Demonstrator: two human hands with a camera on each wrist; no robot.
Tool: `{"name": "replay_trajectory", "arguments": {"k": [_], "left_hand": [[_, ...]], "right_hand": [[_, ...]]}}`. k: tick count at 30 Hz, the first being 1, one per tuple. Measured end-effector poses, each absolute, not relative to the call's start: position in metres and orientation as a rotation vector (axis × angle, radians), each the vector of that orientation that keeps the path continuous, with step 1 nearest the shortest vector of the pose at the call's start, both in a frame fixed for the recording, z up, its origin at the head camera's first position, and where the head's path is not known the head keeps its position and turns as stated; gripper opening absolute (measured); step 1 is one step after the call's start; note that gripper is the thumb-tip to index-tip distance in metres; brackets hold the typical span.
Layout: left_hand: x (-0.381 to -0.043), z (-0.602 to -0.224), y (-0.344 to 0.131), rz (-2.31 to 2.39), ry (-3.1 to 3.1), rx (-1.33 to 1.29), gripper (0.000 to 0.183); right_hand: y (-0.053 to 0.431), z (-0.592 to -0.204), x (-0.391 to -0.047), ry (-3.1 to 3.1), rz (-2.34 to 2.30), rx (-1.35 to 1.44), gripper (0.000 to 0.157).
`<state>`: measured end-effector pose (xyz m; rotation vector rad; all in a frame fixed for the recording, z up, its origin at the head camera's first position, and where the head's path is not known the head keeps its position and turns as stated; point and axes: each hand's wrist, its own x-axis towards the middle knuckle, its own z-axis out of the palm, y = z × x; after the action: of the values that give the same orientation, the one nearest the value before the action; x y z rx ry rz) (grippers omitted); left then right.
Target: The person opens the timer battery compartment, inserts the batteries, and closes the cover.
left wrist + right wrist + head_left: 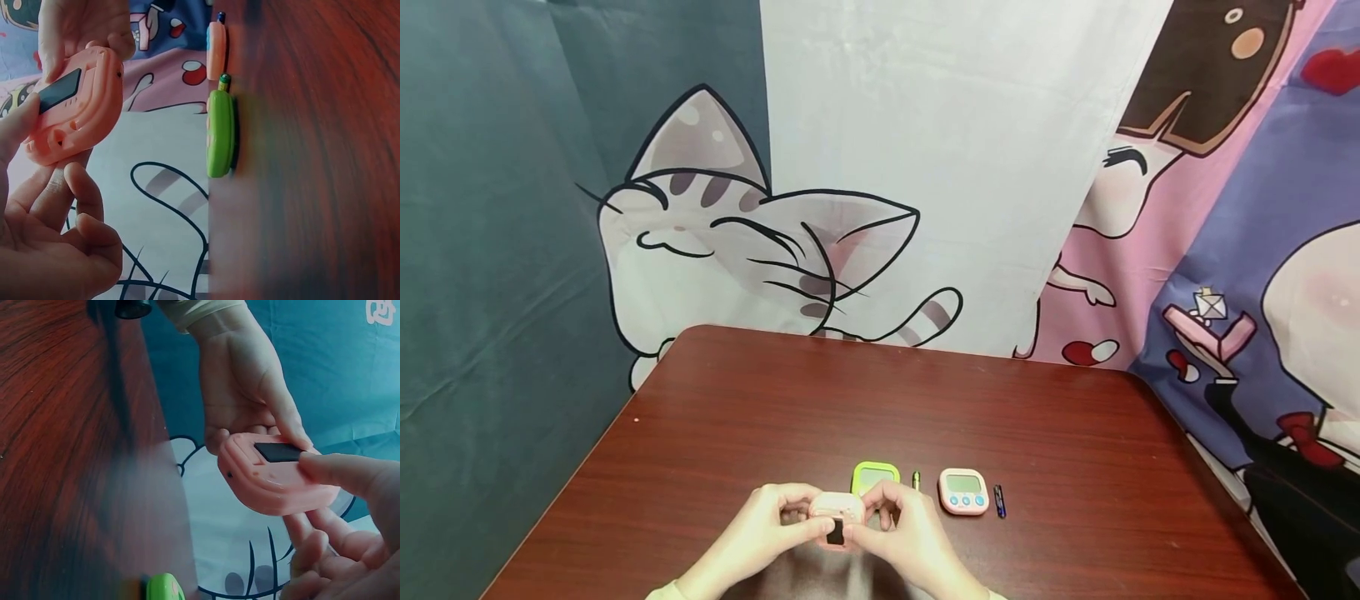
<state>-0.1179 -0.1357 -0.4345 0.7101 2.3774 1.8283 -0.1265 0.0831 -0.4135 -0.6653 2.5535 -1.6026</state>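
Both hands hold a pink digital timer (837, 502) above the table near its front edge, its back turned up. My left hand (769, 523) grips one side, with the thumb on the back. From the other side my right hand (912, 527) pinches it, the thumb by a black rectangle (279, 452) set in the back. In the left wrist view, recesses and a small hole show on the timer's casing (94, 103). The screen side is hidden. Just beyond the hands lies a green timer (876, 473), partly covered by the right hand.
Right of the green timer is a small green battery (916, 480). A second pink timer (963, 492) with blue buttons lies face up farther right, beside a dark blue battery (1000, 501). A printed cloth (955, 167) hangs behind the brown table (760, 400).
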Motion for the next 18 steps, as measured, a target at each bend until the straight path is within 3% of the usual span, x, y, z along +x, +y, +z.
{"name": "replay_trajectory", "arguments": {"k": [8,18], "left_hand": [[-0.1167,-0.4291,-0.1362,1.887,2.372,0.622,0.024],[-0.1113,-0.4321,-0.1326,1.733,2.664,0.555,0.027]], "right_hand": [[0.0800,-0.4156,-0.1247,2.708,-1.659,-0.772,0.029],[0.0767,-0.4203,-0.1254,3.130,-1.492,-1.309,0.038]]}}
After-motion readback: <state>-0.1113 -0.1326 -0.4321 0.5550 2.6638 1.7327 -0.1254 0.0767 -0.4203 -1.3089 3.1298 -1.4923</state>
